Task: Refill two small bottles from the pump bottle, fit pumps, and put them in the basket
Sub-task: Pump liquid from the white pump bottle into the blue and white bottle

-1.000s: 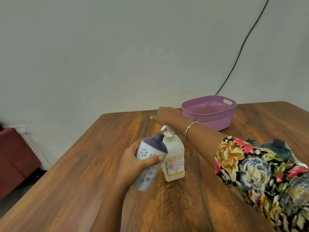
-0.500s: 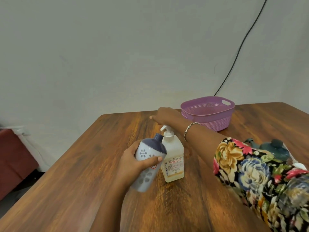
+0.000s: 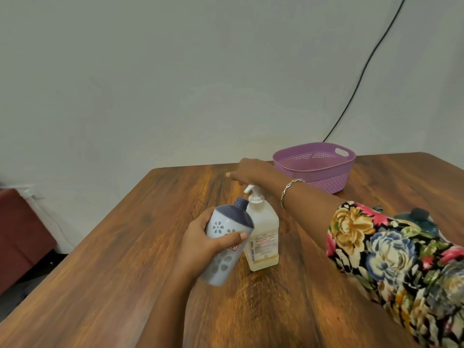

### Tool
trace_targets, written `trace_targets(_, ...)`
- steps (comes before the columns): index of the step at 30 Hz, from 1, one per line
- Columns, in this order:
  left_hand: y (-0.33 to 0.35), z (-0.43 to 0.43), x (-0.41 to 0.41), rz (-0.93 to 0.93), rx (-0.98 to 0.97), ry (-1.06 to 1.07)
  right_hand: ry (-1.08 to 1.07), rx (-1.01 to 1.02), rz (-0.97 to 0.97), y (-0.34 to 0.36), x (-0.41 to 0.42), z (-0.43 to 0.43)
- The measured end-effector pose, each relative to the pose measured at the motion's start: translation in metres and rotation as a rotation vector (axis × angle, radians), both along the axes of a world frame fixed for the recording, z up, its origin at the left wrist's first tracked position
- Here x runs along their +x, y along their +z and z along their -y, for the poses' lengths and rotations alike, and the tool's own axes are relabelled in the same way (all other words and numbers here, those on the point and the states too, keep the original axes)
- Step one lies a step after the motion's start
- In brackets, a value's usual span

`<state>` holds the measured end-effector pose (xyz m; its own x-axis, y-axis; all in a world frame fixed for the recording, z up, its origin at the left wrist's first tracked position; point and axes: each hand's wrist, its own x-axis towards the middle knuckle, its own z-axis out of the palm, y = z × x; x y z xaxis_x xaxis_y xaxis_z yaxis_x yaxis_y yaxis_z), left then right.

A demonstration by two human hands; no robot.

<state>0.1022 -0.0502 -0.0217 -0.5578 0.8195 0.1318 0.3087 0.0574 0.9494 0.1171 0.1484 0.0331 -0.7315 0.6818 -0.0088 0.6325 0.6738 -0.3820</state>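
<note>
A plain room at home — wooden table (image 3: 125, 285), bare wall (image 3: 175, 84), dangling black cable (image 3: 364, 64).

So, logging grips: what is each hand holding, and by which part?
Left hand grips the small flowered bottle round its body. Right hand, fingers straight, holds nothing.

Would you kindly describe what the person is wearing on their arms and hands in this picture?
The right arm wears a floral sleeve, black with pink, yellow and blue flowers, ending above the forearm. A thin silver chain bracelet circles the right wrist. The left forearm shows no sleeve. Neither the left hand nor the right hand wears a glove.
</note>
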Motion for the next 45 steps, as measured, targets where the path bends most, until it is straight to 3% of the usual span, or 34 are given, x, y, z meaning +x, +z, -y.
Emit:
trace_targets(4, 0.002, 0.0, 0.001, -0.004, 0.0, 0.001, -0.006, 0.001, 0.006, -0.001, -0.003, -0.002)
trace_targets(9, 0.003, -0.001, 0.002, 0.008, 0.01, 0.001, -0.026, 0.15, 0.071, -0.014, -0.003, 0.0)
trace_targets(18, 0.002, 0.0, 0.002, 0.006, 0.003, 0.003, 0.019, -0.011, -0.05, -0.003, -0.001, -0.004)
trace_targets(25, 0.004, 0.0, 0.003, 0.019, 0.009, 0.0, -0.006, 0.157, 0.036, -0.009, -0.002, 0.003)
trace_targets(32, 0.002, 0.0, 0.001, -0.002, -0.005, 0.011, 0.041, 0.0, -0.026, 0.0, -0.004, -0.004)
trace_targets(38, 0.002, 0.001, 0.002, -0.012, 0.006, 0.001, -0.023, 0.146, 0.039, -0.013, -0.001, 0.0)
trace_targets(45, 0.001, 0.001, 0.001, -0.011, -0.01, 0.011, 0.025, -0.039, -0.072, 0.001, -0.001, -0.002)
